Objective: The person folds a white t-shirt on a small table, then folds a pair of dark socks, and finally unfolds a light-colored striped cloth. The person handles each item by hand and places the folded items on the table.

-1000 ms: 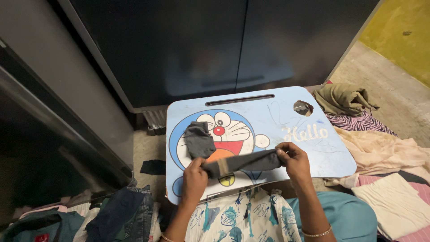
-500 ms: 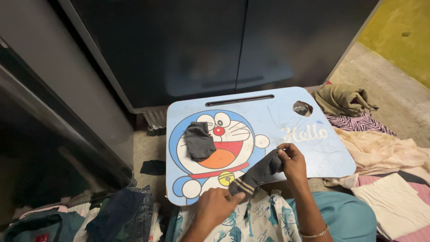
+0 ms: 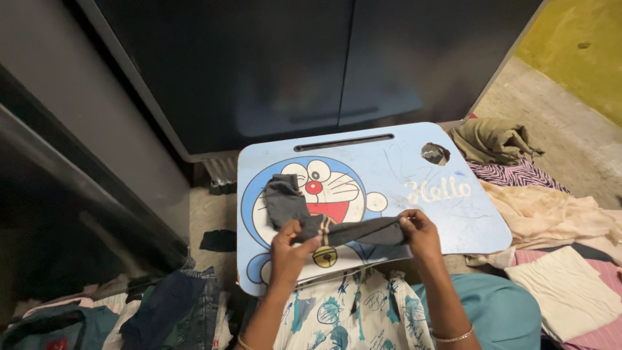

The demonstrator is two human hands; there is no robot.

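A dark grey sock [image 3: 353,231] is stretched flat between both hands just above the near edge of the small blue bench [image 3: 466,223], a lap desk with a cartoon cat printed on its top. The left hand [image 3: 288,253] pinches the cuff end, where thin tan stripes cross the knit, and the right hand [image 3: 421,234] pinches the toe end; each grip is narrow and closed on the fabric. A second grey sock [image 3: 284,199] lies crumpled on the bench, just behind the left hand, over the cat's face.

The step in hand looks like straightening or pairing the socks. A next move would call for bringing the held sock level with the one on the bench while keeping it taut, so that the soft, stretchy knit does not bunch.

The bench top is hard, smooth plastic, scuffed, with a long slot at its far edge and a round hole [image 3: 435,153] near its far right corner. To the right of the bench lie loose, limp clothes, among them an olive cloth [image 3: 492,139] and a cream one [image 3: 551,214]; to its left, folded denim [image 3: 175,308].
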